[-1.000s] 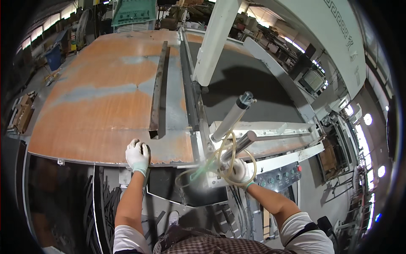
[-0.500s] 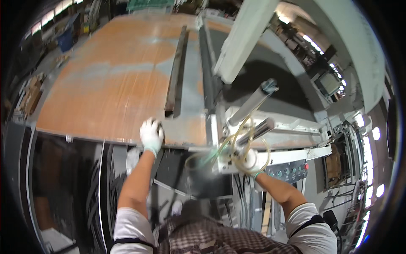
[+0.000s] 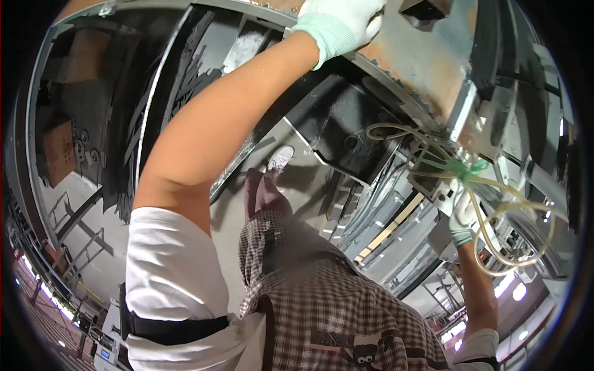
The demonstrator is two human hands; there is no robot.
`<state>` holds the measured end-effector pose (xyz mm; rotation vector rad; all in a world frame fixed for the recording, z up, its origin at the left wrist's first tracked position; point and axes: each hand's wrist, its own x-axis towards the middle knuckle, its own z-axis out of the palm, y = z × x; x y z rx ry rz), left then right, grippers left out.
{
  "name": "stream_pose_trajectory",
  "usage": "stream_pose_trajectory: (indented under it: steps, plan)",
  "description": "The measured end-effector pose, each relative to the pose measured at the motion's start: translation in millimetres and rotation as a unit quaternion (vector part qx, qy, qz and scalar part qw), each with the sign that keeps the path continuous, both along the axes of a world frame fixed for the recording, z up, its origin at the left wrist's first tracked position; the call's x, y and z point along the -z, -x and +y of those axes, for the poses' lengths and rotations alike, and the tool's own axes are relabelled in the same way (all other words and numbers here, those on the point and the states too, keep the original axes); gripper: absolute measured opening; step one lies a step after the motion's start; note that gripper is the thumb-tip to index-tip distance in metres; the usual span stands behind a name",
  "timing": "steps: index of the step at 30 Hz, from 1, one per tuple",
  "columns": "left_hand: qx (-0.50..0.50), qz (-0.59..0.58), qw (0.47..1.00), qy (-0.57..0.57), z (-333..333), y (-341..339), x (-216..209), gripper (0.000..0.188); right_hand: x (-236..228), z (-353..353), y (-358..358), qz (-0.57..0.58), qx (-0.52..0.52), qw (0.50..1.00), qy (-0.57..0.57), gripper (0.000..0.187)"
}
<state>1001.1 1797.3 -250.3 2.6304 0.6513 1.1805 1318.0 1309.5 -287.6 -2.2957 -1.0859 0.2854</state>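
My left hand (image 3: 343, 23), in a white glove with a pale green cuff, rests at the edge of a metal plate (image 3: 427, 55) with grey and rust-orange patches. Its fingers are curled; the top border cuts part of the hand off, and what they hold, if anything, is hidden. Just right of it, the end of a dark square metal bar (image 3: 427, 8) lies on the plate. My right hand (image 3: 463, 217), also gloved, reaches up against the machine's side at the right. Loops of yellowish clear tubing (image 3: 479, 247), bound by a green tie (image 3: 470, 171), hang close to it. Its fingers cannot be made out.
Beneath the plate stands a black panel (image 3: 337, 117). Long metal strips (image 3: 396, 232) lie below the machine, and dark strips (image 3: 185, 77) fill a space at the left. A brown cardboard box (image 3: 60, 154) sits farther left. My shoe (image 3: 281, 159) is on the grey floor.
The view has swung down and turned, so the plate now sits at the top border and the floor shows. My left hand stays at the plate's edge, and my right stays by the machine.
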Motion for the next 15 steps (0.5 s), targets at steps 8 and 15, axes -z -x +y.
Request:
stream_pose_trajectory:
  steps: [8,15]
  plan:
    - [-0.02,0.014,0.999,-0.041,12,-12,3,0.013,-9,6,-7,0.094,0.118,0.988,-0.04,0.032]
    - [-0.006,0.075,0.997,0.015,3,5,-10,0.014,-26,24,18,-0.127,-0.019,0.98,0.151,0.03]
